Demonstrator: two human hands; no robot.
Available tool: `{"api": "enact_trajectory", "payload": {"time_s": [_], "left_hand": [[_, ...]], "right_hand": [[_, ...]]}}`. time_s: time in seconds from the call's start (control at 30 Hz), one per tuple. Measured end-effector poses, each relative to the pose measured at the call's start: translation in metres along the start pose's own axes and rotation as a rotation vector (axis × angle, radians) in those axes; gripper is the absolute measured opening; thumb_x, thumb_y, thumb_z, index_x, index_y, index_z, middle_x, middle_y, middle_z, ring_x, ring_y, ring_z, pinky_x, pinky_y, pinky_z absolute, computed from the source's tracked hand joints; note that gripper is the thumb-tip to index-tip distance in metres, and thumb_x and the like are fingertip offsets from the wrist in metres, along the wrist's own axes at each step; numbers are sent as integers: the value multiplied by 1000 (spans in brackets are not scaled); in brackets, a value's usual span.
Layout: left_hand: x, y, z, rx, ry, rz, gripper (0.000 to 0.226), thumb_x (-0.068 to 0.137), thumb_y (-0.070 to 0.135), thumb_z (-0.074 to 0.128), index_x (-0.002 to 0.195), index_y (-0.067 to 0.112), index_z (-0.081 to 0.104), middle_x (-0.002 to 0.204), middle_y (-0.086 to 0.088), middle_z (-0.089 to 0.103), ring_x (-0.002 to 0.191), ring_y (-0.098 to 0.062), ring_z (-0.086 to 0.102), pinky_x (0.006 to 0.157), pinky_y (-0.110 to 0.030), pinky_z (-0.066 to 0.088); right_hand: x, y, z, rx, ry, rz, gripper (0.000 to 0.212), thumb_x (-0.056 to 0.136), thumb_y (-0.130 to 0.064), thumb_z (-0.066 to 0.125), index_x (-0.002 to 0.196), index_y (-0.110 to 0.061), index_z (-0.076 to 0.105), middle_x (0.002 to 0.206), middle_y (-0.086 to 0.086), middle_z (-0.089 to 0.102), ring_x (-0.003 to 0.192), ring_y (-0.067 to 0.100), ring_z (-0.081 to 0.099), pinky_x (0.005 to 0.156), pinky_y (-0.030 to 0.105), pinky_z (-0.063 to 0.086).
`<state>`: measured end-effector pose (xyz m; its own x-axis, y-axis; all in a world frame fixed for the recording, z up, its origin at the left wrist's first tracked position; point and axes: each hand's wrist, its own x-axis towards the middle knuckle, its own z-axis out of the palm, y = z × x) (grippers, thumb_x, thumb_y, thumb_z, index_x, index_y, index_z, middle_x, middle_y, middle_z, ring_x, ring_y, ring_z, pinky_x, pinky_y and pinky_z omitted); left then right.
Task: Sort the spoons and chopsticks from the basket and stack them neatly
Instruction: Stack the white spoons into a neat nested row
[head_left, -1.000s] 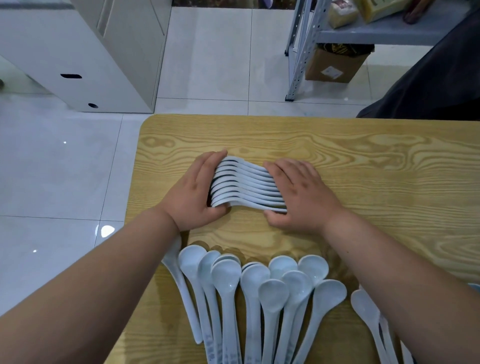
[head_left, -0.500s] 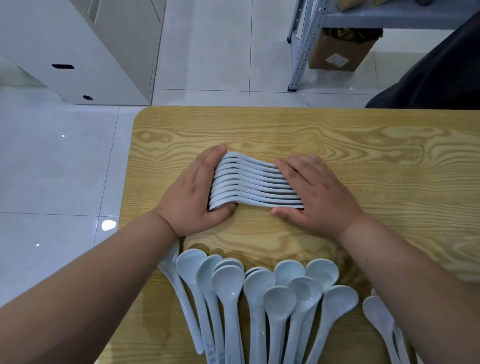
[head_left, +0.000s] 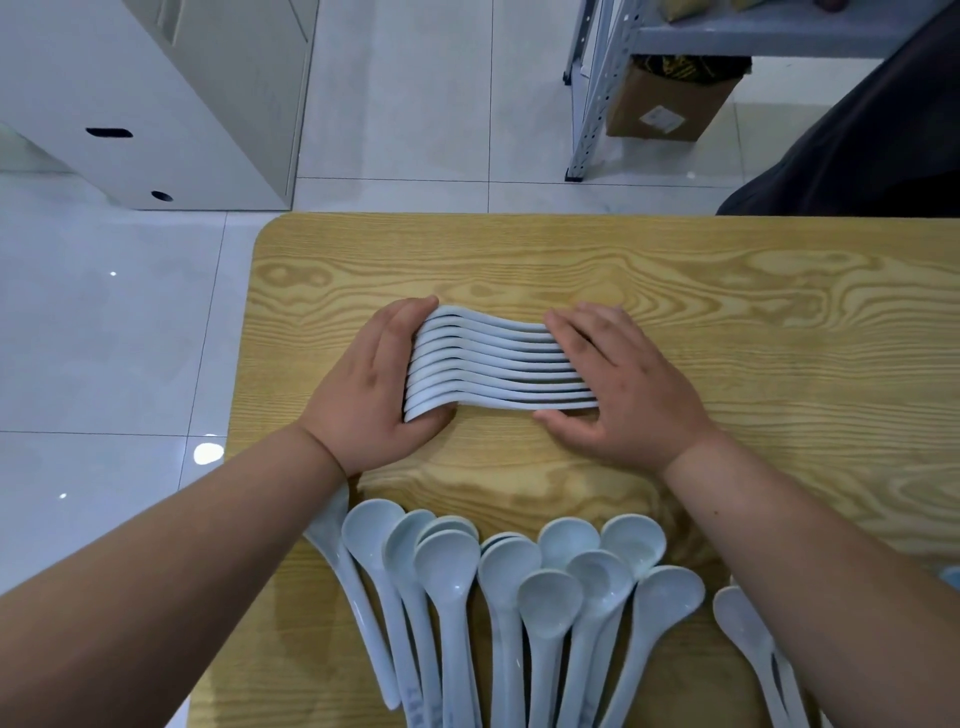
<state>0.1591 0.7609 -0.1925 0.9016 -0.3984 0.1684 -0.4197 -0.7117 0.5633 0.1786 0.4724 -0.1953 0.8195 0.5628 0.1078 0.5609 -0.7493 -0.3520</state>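
Note:
A stack of several white spoons (head_left: 493, 364) lies on its side on the wooden table (head_left: 727, 312), bowls to the left and handles to the right. My left hand (head_left: 369, 384) presses against the bowl ends with straight fingers, and its thumb rests at the near side. My right hand (head_left: 623, 384) lies flat against the handle ends, thumb along the near edge. The stack is squeezed between both hands. No basket or chopsticks are in view.
A row of several loose white spoons (head_left: 519, 597) lies near the front edge, bowls pointing away from me. A few more spoons (head_left: 743, 623) lie under my right forearm. Beyond the table are a white cabinet (head_left: 156, 104), a metal shelf (head_left: 597, 104) and a cardboard box (head_left: 670, 104).
My right hand has slid right along the handles to their ends, and more of the stack now shows. My left hand stays at the bowl ends.

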Motion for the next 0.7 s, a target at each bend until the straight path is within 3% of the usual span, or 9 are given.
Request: {"api": "enact_trajectory", "payload": {"time_s": [0.23, 0.53, 0.7], "left_hand": [[-1, 1, -2, -22, 3, -15, 87, 70, 36, 72, 139, -2, 35, 133, -19, 47, 123, -27, 46, 106, -32, 39], [-4, 3, 0, -52, 19, -39, 91, 74, 37, 66, 144, -7, 31, 140, -22, 41, 132, -26, 40, 112, -19, 29], [-3, 8, -5, -61, -16, -123, 92, 71, 44, 66, 145, 1, 32, 137, -14, 43, 126, -20, 42, 107, -32, 37]], "right_hand": [[1, -2, -1, -34, -74, 0, 86, 88, -64, 51, 154, -12, 35, 154, 6, 40, 148, 26, 30, 124, 48, 19], [4, -2, -2, -39, -97, 14, 89, 86, -69, 47, 154, -14, 33, 154, 6, 39, 147, 28, 30, 122, 49, 22], [7, -5, -8, -25, -197, 89, 96, 82, -78, 40, 156, -18, 28, 157, 4, 32, 149, 24, 20, 125, 42, 12]]}}
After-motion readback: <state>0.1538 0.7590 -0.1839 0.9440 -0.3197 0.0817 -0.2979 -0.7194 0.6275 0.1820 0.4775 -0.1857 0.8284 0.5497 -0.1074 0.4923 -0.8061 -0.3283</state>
